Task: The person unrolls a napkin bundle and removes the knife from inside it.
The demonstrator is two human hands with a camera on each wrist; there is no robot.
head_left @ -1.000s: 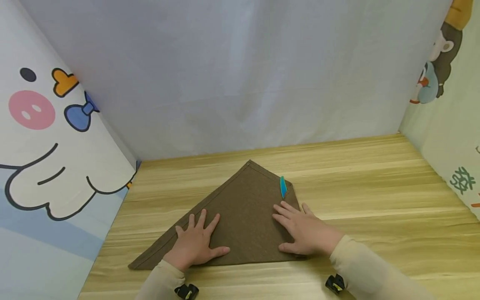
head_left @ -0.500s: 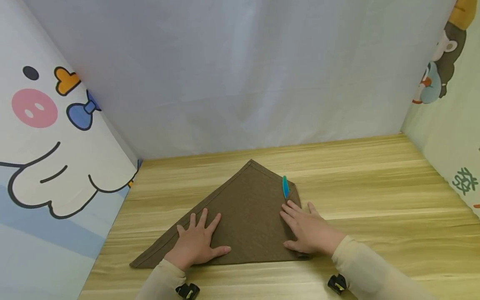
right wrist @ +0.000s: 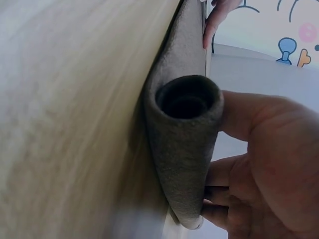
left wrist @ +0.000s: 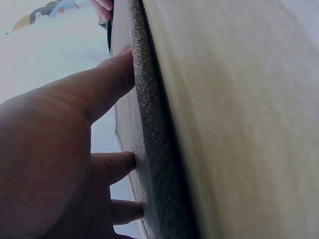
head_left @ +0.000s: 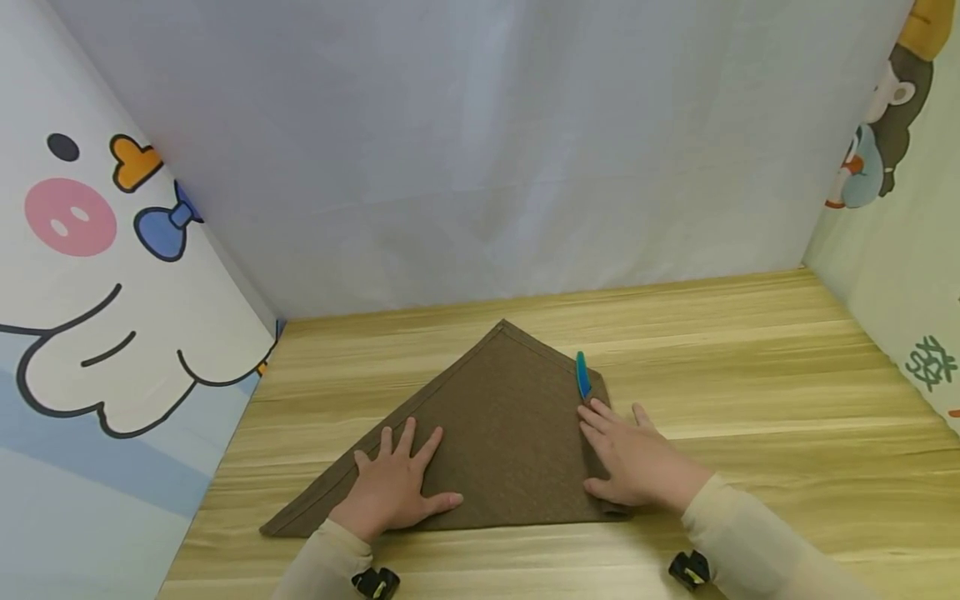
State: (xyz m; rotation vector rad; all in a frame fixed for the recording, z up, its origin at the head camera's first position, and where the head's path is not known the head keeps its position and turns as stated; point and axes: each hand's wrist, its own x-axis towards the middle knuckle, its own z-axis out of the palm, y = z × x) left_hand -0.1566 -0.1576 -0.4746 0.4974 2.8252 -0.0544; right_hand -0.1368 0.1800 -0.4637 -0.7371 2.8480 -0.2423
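A brown cloth napkin, folded to a pointed shape with stitched hems, lies on the wooden table. My left hand rests on its left part, fingers spread and straight; in the left wrist view the fingertips press the cloth. The right edge is rolled into a tube, whose hollow end faces the right wrist view. My right hand lies over this roll, fingers extended, thumb and fingertips touching it. A slim blue-green strip sticks out of the roll's far end; the rest of it is hidden.
The wood-grain table runs back to a pale grey curtain. Cartoon-printed panels stand at the left and right. A small black wrist device sits by the right sleeve.
My right hand has moved to the right with the roll under it, and the blue-green strip has shifted right too. More flat cloth shows beside the roll. My left hand stays in place.
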